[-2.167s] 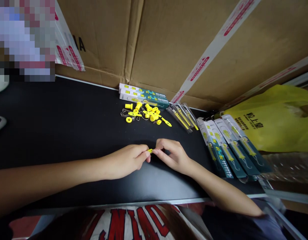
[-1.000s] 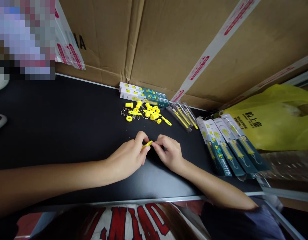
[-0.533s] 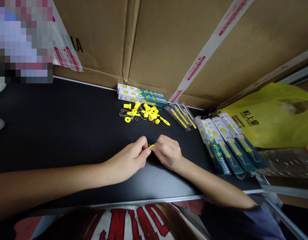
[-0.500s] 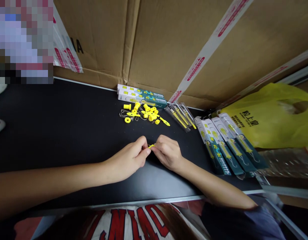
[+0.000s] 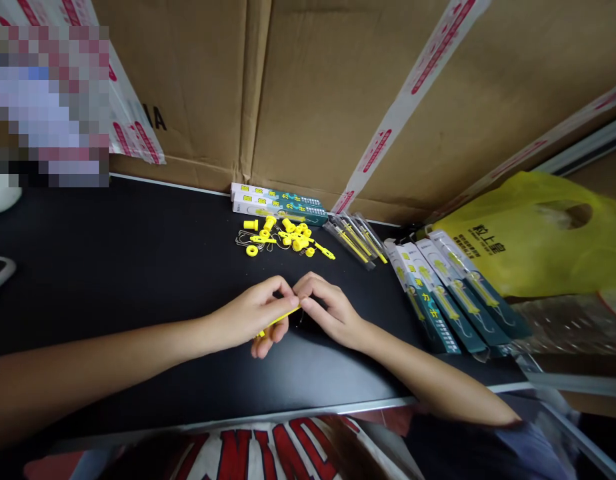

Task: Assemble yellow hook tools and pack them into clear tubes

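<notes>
My left hand (image 5: 261, 313) pinches a long, narrow yellow plastic strip (image 5: 279, 320) between thumb and fingers, its left end sticking out near the lower fingers. My right hand (image 5: 331, 310) is closed at the strip's right end, fingertips meeting those of the left. A thin wire hook (image 5: 301, 316) shows just under the right fingertips; its upper part is hidden by them. Beyond the hands lies a pile of yellow plastic parts (image 5: 294, 243), with caps, rings, slotted strips, small springs and wire hooks (image 5: 245, 239) among them.
Two spring scale boxes (image 5: 278, 210) lie behind the pile. Clear tubes with yellow inserts (image 5: 355, 240) are right of it. Several more boxes (image 5: 445, 293) lean by a yellow plastic bag (image 5: 543, 233). Large cardboard (image 5: 328, 87) walls the back of the black table (image 5: 138, 267).
Both hands have turned slightly, and the left lower fingers have opened out, exposing more of the yellow strip. The right fingers have shifted over its end. The camera view has tilted a little.
</notes>
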Motion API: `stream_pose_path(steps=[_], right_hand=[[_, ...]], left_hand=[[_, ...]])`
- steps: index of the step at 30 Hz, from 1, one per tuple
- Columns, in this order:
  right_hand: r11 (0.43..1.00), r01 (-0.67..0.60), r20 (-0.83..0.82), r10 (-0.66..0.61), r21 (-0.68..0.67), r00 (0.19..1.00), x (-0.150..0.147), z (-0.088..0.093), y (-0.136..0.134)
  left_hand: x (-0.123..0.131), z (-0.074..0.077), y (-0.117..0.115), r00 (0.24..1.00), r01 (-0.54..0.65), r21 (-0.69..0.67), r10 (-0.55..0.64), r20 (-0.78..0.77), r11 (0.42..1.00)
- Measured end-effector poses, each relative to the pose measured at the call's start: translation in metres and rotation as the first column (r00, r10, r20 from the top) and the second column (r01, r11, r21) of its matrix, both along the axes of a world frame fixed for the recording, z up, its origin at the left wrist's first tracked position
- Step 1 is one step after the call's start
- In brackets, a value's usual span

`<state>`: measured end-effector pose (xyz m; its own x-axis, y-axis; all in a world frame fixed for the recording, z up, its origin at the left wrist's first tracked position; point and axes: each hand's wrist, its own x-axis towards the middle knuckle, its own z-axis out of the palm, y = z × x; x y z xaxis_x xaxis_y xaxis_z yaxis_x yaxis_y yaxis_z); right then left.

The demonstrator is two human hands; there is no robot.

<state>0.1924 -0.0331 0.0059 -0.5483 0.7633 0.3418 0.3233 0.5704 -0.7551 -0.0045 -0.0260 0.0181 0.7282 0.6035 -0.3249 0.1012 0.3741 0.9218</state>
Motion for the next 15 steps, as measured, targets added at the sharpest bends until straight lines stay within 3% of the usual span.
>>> stream_pose_path(steps=[5, 9, 12, 15], right_hand=[[0.954, 0.037, -0.202, -0.101, -0.298, 0.974, 0.004, 0.001, 0.003], [0.916, 0.009, -0.345, -0.160, -0.401, 0.925, 0.005, 0.001, 0.009], [0.883, -0.020, -0.352, -0.166, -0.469, 0.921, 0.004, 0.000, 0.009], [0.849, -0.045, -0.311, -0.143, -0.527, 0.940, 0.001, 0.000, 0.005]], left_hand=[[-0.011, 0.016, 0.014, 0.980, -0.002, -0.190, 0.040, 0.195, 0.982], [-0.016, 0.021, 0.024, 0.932, -0.041, -0.305, 0.147, 0.332, 0.952], [-0.016, 0.018, 0.027, 0.903, -0.131, -0.296, 0.237, 0.358, 0.946], [-0.012, 0.014, 0.025, 0.904, -0.239, -0.197, 0.292, 0.312, 0.951]])
